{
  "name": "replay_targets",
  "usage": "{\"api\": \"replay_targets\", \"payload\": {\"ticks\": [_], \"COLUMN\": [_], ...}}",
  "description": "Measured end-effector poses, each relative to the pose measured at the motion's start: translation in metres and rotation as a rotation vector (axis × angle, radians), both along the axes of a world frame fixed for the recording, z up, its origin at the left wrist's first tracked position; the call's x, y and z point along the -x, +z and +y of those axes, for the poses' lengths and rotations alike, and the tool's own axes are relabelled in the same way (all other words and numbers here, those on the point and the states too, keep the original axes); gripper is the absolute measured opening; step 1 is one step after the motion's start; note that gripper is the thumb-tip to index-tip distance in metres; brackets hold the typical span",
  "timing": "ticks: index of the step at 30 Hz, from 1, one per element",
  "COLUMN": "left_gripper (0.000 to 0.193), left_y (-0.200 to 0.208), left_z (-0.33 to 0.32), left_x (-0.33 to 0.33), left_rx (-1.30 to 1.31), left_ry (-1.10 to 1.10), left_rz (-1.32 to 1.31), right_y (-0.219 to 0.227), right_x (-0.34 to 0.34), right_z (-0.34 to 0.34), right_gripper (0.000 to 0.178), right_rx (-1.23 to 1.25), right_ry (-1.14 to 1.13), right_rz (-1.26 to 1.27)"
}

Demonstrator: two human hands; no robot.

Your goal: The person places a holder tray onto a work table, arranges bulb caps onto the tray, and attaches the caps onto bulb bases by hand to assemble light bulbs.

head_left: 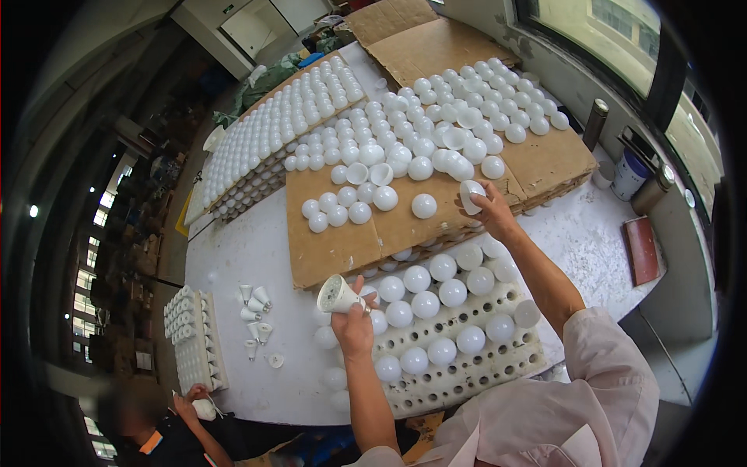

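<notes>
My left hand (354, 328) is closed round a white cone-shaped LED bulb base (334, 297), its wide mouth tipped up and round parts showing inside. My right hand (495, 212) grips a white bulb cover (470, 196) by its edge, above the near edge of the brown cardboard sheet (334, 245). Many loose white covers (420, 167) lie on that sheet, some turned with their hollow side up. Below my hands sits a pale tray with holes (459, 317), with rows of round white bulbs (442, 350) standing in it.
Layered boards of bulbs (288, 117) stand at the back left. Several loose bulb bases (261, 311) lie on the white table (241, 210), beside a rack of white parts (194, 342). A co-worker's hand (187, 405) is at the lower left. Thermos flasks (654, 189) and a bucket (629, 175) stand right.
</notes>
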State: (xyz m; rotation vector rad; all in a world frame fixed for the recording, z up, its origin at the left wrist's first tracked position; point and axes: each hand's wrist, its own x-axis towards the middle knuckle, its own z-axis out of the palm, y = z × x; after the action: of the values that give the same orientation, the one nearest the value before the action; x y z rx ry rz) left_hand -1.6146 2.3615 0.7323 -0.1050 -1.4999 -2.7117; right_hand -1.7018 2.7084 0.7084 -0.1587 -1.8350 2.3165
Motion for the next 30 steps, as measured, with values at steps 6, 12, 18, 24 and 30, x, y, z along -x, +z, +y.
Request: {"api": "replay_targets", "payload": {"ticks": [6,12,18,24,30], "left_gripper": [0.055,0.057,0.053,0.055,0.055], "left_y": [-0.005,-0.001,0.008,0.004,0.002], "left_z": [0.094,0.142,0.157,0.163,0.161], "left_x": [-0.085,-0.125,-0.151,-0.164,-0.172], "left_rx": [0.089,0.480,0.617,0.734,0.851], "left_ry": [-0.380,-0.606,-0.749,-0.791,-0.743], "left_rz": [0.009,-0.059,-0.201,-0.193,-0.049], "right_y": [-0.010,0.004,0.002,0.012,0.017], "right_x": [-0.134,-0.218,-0.261,-0.278,-0.281], "right_z": [0.042,0.046,0.059,0.058,0.052], "right_gripper": [0.082,0.089,0.084,0.077,0.073], "right_rx": [0.466,0.333,-0.068,-0.385,-0.539], "right_ry": [0.532,0.640,0.600,0.592,0.632], "right_rz": [-0.038,-0.068,0.085,0.130,0.166]}}
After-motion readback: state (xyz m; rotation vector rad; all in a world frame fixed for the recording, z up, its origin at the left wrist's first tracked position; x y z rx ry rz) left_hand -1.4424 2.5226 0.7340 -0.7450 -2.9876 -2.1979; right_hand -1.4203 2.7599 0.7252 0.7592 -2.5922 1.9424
